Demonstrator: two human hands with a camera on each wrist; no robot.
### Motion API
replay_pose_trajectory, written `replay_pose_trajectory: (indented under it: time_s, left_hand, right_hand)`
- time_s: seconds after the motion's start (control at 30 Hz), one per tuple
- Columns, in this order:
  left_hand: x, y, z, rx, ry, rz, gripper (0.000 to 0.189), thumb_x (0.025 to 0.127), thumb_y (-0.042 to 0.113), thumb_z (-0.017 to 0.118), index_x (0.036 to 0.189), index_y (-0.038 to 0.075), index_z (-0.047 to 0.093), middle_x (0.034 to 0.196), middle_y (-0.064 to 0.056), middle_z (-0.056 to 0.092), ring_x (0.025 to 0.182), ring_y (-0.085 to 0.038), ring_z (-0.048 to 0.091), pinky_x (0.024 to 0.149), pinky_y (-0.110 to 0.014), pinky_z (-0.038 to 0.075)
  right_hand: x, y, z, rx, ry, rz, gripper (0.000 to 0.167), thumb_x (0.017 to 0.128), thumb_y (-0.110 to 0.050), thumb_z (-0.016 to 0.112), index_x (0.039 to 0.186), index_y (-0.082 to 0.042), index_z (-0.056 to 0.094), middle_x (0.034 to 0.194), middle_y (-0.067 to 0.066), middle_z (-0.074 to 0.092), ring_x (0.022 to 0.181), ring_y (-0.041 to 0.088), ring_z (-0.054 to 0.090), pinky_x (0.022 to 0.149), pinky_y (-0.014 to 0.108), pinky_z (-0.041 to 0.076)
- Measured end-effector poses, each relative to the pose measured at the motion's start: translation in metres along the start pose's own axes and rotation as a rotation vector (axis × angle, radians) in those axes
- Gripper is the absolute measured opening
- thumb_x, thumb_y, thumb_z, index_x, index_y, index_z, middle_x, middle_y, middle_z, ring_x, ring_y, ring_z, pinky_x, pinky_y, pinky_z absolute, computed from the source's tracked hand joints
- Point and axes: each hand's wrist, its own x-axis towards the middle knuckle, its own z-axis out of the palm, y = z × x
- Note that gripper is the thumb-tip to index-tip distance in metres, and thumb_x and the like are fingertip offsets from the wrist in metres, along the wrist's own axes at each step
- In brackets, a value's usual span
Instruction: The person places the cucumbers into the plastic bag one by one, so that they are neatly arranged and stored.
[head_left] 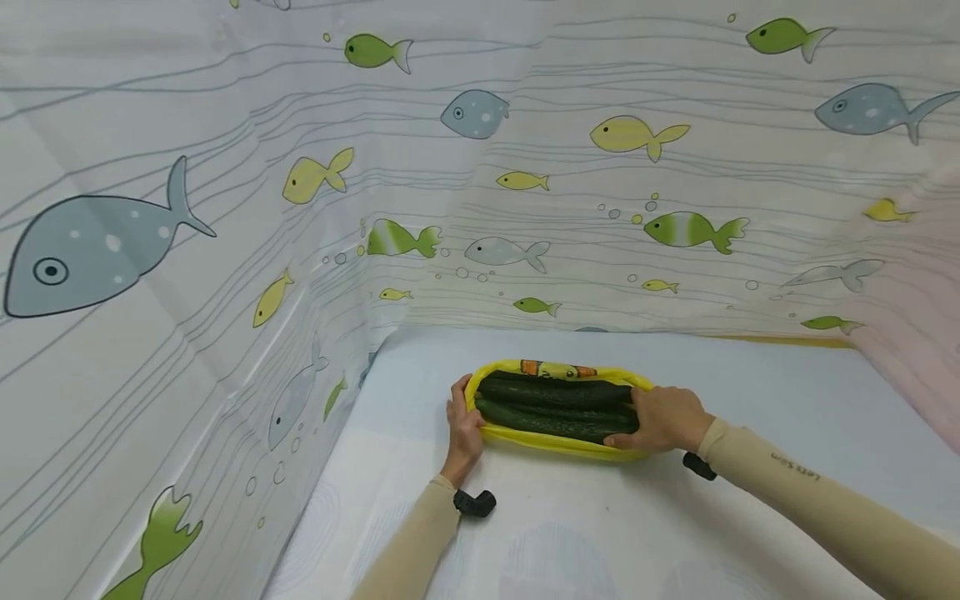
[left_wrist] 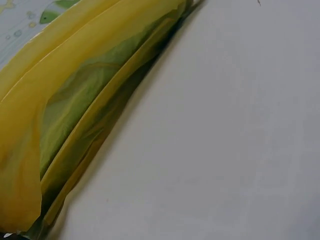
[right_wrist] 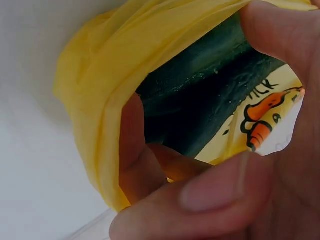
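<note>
A yellow plastic bag (head_left: 567, 444) lies on the table, its mouth open and its rim folded outward. Inside it, several dark green cucumbers (head_left: 555, 390) lie side by side lengthwise. At the bag's left end my left hand (head_left: 464, 431) grips the rim, with the thumb near the front edge and fingers along the outside; this hand is out of the left wrist view. My right hand (head_left: 667, 418) holds the right end of the bag. In the right wrist view its curled fingers (right_wrist: 132, 130) reach inside the rim, beside the cucumber ends.
The table (head_left: 525, 533) has a pale cloth with faint patterns. White sheeting (head_left: 562, 200) printed with fish stands behind and to the left. Orange print (right_wrist: 265, 107) shows on the bag's inner far side. A black wrist strap piece (head_left: 475, 502) hangs by the left sleeve.
</note>
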Motion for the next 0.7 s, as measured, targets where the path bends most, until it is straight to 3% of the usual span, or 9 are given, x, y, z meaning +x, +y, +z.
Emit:
replay_pose_trajectory:
  time_s: [0.4, 0.6, 0.7]
  left_hand:
    - [-0.002, -0.004, 0.002, -0.021, 0.014, 0.001, 0.078, 0.076, 0.006, 0.037, 0.154, 0.006, 0.037, 0.163, -0.020, 0.039, 0.158, -0.041, 0.022, 0.130, -0.062, -0.008]
    - [0.001, -0.003, 0.003, -0.040, 0.015, 0.012, 0.078, 0.077, 0.007, 0.036, 0.154, 0.005, 0.037, 0.162, -0.020, 0.040, 0.157, -0.041, 0.023, 0.129, -0.063, -0.011]
    - [0.002, -0.001, 0.003, -0.051, 0.010, 0.003, 0.077, 0.079, 0.007, 0.037, 0.155, 0.003, 0.036, 0.163, -0.021, 0.038, 0.157, -0.042, 0.019, 0.129, -0.063, -0.011]
  right_hand:
    - [-0.004, -0.002, -0.005, 0.016, 0.007, -0.011, 0.101, 0.078, -0.076, 0.076, 0.129, 0.009, 0.063, 0.095, 0.016, 0.074, 0.077, 0.030, 0.069, 0.059, 0.045, 0.058]
    - [-0.006, -0.005, -0.012, 0.018, 0.012, -0.013, 0.092, 0.082, -0.073, 0.075, 0.125, 0.008, 0.065, 0.090, 0.013, 0.073, 0.075, 0.027, 0.067, 0.060, 0.045, 0.059]
    - [-0.008, -0.004, -0.014, 0.030, 0.037, -0.007, 0.083, 0.085, -0.068, 0.075, 0.121, 0.006, 0.066, 0.079, 0.009, 0.068, 0.067, 0.025, 0.064, 0.054, 0.042, 0.056]
